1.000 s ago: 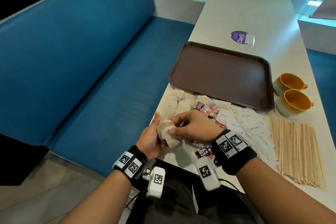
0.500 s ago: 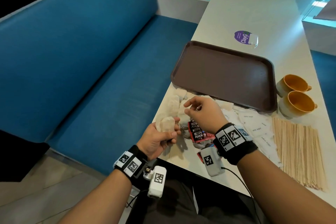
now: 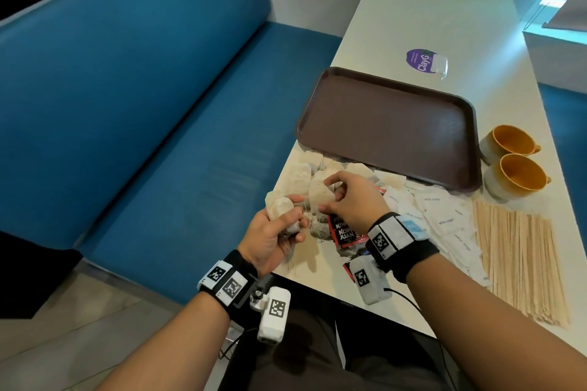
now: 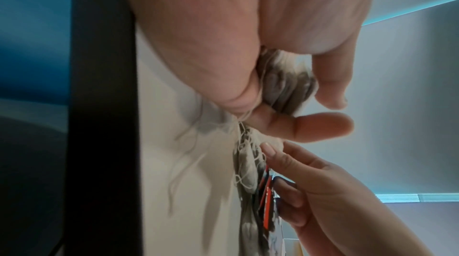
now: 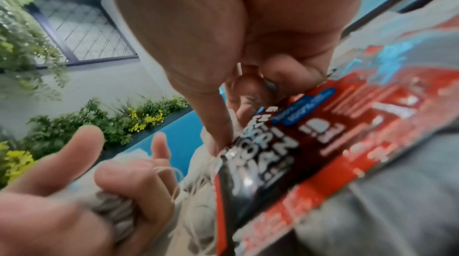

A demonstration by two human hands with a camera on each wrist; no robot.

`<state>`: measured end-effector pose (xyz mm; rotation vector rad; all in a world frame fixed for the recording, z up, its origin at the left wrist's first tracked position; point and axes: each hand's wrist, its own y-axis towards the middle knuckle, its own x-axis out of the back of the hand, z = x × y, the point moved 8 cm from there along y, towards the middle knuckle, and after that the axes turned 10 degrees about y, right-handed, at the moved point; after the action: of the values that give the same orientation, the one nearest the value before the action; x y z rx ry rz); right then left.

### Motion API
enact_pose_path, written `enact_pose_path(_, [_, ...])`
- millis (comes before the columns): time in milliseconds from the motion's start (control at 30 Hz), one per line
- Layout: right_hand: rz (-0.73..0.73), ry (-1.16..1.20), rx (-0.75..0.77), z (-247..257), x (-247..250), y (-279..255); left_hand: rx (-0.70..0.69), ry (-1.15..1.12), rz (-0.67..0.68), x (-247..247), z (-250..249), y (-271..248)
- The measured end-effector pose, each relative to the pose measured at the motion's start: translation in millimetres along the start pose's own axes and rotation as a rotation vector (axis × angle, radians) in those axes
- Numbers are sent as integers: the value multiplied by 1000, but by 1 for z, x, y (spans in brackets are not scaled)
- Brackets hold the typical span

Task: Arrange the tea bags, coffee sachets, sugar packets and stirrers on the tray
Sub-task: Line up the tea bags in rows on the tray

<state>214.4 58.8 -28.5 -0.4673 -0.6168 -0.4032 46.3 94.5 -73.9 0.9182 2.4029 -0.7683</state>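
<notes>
The brown tray (image 3: 387, 124) lies bare on the white table. In front of it is a loose pile of tea bags (image 3: 303, 173). My left hand (image 3: 286, 216) grips a bundle of tea bags (image 3: 279, 208) at the table's near left corner; the bundle (image 4: 285, 87) also shows in the left wrist view. My right hand (image 3: 327, 197) pinches one tea bag (image 3: 319, 195) just right of the bundle, its strings tangled. Red and black coffee sachets (image 3: 344, 232) lie under my right wrist, close up as sachets (image 5: 273, 152). White sugar packets (image 3: 444, 216) and wooden stirrers (image 3: 521, 263) lie further right.
Two orange-lined cups (image 3: 514, 168) stand right of the tray. A purple round label (image 3: 422, 60) sits beyond the tray. A blue bench (image 3: 158, 105) runs along the table's left edge. The far end of the table (image 3: 428, 9) holds nothing.
My right hand left the bundle, reached into the pile and has come back toward my left hand with a tea bag. The left hand kept its bundle and stayed nearly still.
</notes>
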Motion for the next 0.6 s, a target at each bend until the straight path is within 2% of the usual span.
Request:
enact_pose_path(200, [-29, 194, 50, 0, 19, -11, 12, 53, 9, 0, 2, 1])
enact_pose_path(400, [-157, 455, 90, 2, 42, -21, 38, 38, -6, 1, 4, 1])
enact_pose_path(500, [-53, 565, 147, 20, 34, -31, 66, 39, -21, -1, 5, 1])
enact_pose_path(600, [192, 567, 133, 34, 10, -40, 111, 59, -42, 0, 7, 1])
